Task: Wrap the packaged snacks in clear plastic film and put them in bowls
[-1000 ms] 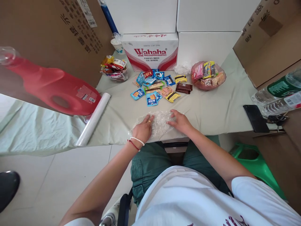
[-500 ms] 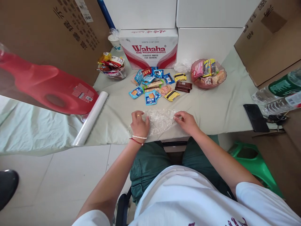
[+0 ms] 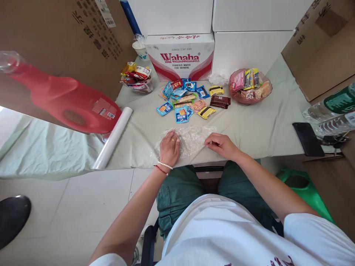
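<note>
A crinkled sheet of clear plastic wrap [image 3: 191, 138] lies on the pale green tablecloth [image 3: 249, 125] at the table's near edge. My left hand [image 3: 169, 148] rests flat on the sheet's left part, fingers stretched out. My right hand [image 3: 222, 144] pinches the sheet's right edge with closed fingers. Just beyond the sheet lies a pile of several small snack packets [image 3: 191, 101], blue, yellow and brown.
A roll of plastic wrap [image 3: 113, 136] lies at the left by a red jug [image 3: 66, 101]. A glass bowl of snacks [image 3: 135, 79] and a pink bowl of snacks [image 3: 249, 87] stand behind. Boxes line the back. A phone [image 3: 306, 138] and water bottles [image 3: 330, 107] sit right.
My left hand has flattened onto the sheet after gripping its left edge. My right hand still holds the right edge and has barely shifted.
</note>
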{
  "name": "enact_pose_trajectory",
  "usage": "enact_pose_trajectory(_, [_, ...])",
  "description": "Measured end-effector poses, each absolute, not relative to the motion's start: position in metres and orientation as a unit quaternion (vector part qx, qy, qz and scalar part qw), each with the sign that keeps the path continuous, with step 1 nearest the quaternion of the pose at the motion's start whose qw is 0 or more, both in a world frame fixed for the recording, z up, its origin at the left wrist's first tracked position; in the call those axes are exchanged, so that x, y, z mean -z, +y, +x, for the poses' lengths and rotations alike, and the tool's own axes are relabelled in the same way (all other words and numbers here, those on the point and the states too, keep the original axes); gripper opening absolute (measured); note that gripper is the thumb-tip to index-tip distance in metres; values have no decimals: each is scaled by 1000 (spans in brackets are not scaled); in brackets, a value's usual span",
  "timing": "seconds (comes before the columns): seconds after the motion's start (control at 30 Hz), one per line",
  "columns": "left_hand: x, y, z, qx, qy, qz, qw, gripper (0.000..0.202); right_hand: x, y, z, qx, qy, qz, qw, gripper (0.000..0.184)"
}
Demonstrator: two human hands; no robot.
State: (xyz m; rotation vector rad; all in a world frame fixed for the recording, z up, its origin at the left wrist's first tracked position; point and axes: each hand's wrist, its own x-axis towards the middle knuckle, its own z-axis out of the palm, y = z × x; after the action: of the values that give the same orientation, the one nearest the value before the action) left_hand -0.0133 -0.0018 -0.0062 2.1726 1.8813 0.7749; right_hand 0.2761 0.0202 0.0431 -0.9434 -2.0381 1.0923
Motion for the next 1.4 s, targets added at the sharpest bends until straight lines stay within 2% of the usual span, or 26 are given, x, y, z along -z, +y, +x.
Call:
enact_pose_trajectory(0.13, [-6,2,-20,-192,649,733,64,38,-47,0,315,-420,-808,-337,240,16])
enact_pose_trajectory(0.27, [-15,-5,-16,-131,650,748,27,44,-53,3,305,-363,-782,-436,258,16])
enact_pose_trajectory(0.33, [-16,-7,-12,-115,645,755,27,50,-57,12,278,-326,-816,-415,236,22])
enact_pose_trajectory(0.5, [-13,-5,-11,-76,672,734,54,58,-69,36,203,-204,-923,-324,47,57])
enact_pose_trajectory(0.57, [-13,-4,-14,-66,675,732,72,58,-74,41,192,-149,-931,-333,-12,53])
enact_pose_trajectory(0.63, [-13,-5,-17,-65,686,719,91,58,-78,40,197,-111,-928,-354,-36,39])
enact_pose_trajectory(0.7, [-15,-6,-20,-68,700,703,105,58,-79,34,214,-91,-921,-379,-29,28])
enact_pose_trajectory(0.8, [-18,-7,-21,-72,705,698,100,57,-69,13,253,-80,-905,-418,12,24])
enact_pose_trajectory(1.0, [-29,2,-15,-73,699,707,75,57,-24,-48,316,-93,-875,-464,101,35])
enact_pose_trajectory(1.13, [-26,2,-4,-75,707,701,55,57,-7,-74,329,-126,-851,-494,127,38])
enact_pose_trajectory(1.27, [-15,-10,3,-96,703,704,38,57,-29,-73,332,-215,-806,-507,216,31])
enact_pose_trajectory(1.33, [-12,-17,6,-94,712,695,38,60,-48,-61,329,-215,-777,-525,272,30])
enact_pose_trajectory(1.4, [-11,-25,8,-87,725,683,37,63,-65,-44,318,-190,-771,-534,290,33])
